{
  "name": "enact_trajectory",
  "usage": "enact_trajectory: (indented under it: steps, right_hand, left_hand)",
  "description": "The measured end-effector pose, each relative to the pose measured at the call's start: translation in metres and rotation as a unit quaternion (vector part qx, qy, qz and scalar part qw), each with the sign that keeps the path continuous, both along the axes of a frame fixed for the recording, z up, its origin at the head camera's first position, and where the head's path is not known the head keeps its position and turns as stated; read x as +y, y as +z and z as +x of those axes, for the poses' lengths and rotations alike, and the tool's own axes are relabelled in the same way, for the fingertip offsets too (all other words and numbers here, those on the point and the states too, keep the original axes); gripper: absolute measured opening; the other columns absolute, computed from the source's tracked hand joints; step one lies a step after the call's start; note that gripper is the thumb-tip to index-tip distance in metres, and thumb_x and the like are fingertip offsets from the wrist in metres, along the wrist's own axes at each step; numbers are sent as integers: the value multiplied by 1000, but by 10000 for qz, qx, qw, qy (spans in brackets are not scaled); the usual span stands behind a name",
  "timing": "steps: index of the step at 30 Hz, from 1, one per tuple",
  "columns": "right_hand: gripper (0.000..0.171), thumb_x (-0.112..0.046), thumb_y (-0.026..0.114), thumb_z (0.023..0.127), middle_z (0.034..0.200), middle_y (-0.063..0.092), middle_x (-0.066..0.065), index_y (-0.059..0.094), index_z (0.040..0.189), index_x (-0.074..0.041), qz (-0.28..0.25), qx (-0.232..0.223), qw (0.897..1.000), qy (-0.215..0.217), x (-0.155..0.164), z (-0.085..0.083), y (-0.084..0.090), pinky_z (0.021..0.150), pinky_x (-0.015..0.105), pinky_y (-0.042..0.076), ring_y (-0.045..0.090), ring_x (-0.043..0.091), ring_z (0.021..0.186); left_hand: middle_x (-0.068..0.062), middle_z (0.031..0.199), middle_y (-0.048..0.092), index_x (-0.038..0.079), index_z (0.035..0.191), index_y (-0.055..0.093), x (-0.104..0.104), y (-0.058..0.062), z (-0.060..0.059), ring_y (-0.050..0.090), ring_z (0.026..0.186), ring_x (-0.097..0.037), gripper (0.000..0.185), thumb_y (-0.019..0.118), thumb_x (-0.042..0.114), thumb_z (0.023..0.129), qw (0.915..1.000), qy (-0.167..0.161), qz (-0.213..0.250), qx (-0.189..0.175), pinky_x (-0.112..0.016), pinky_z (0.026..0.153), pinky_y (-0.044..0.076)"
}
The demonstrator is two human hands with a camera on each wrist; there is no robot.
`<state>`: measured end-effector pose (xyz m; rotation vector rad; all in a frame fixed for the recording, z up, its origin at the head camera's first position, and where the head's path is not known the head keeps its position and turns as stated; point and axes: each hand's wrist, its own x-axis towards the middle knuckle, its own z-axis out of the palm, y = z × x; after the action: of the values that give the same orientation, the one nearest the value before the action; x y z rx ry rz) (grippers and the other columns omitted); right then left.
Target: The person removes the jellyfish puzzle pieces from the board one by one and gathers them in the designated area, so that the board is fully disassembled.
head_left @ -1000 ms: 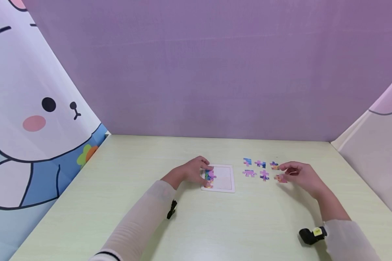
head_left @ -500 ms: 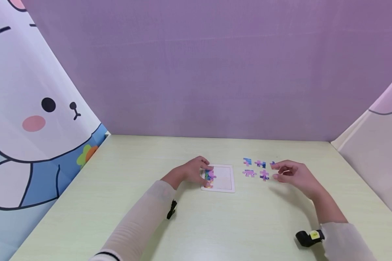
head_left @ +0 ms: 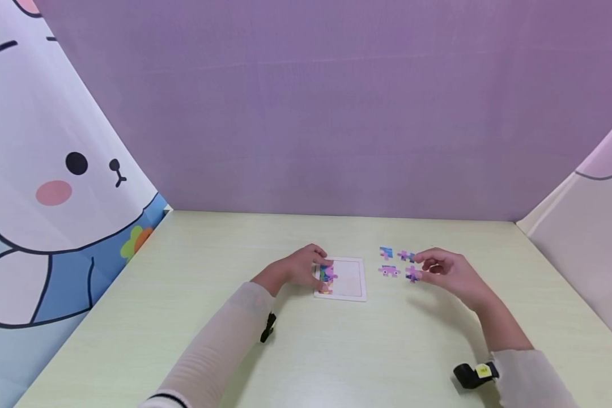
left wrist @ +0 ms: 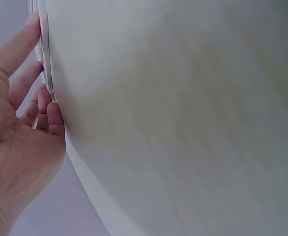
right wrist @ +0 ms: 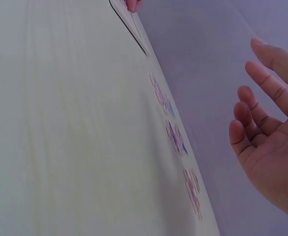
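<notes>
Surface: pale green tabletop (head_left: 336, 351), purple wall behind.
Left hand (head_left: 298, 267): fingers relaxed, pressing the left edge of the puzzle tray (head_left: 348, 279).
Right hand (head_left: 451, 271): fingers loosely spread, holding nothing, over the loose puzzle pieces (head_left: 389, 271) right of the tray.

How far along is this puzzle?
Early. Only the left column of the puzzle tray is filled; the left hand steadies its edge. The right hand hovers open over the loose pieces, holding none. About six seemed to remain; some are hidden now.
</notes>
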<state>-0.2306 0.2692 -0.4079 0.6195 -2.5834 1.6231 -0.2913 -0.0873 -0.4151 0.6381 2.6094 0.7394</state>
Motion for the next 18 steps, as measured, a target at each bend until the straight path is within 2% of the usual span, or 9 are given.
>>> enact_trajectory:
  steps: [8,16,18]
  right_hand:
    - [32,-14,73,89,108,64,2,66,118,-1,-96,-81,9998,143,-11,-1,3,74,26,53,58,20,92]
    - [31,-14,73,89,113,60,9,67,118,-6,112,37,9995,292,-21,-5,4,75,27,52,56,24,94]
    - [30,-14,73,88,115,60,11,67,117,-6,95,2,9994,319,-25,-6,5,78,27,52,57,30,98]
  left_hand:
    - [-4,145,39,14,138,56,1,0,0,33,136,-25,68,85,25,77,10000,-63,18,49,-38,112,30]
    - [-4,145,38,15,139,55,1,-1,-1,33,136,-25,67,84,24,78,10000,-85,35,28,-37,112,30]
    - [-4,145,38,14,139,55,1,0,-1,33,137,-25,67,84,23,79,10000,-75,45,16,-37,112,30]
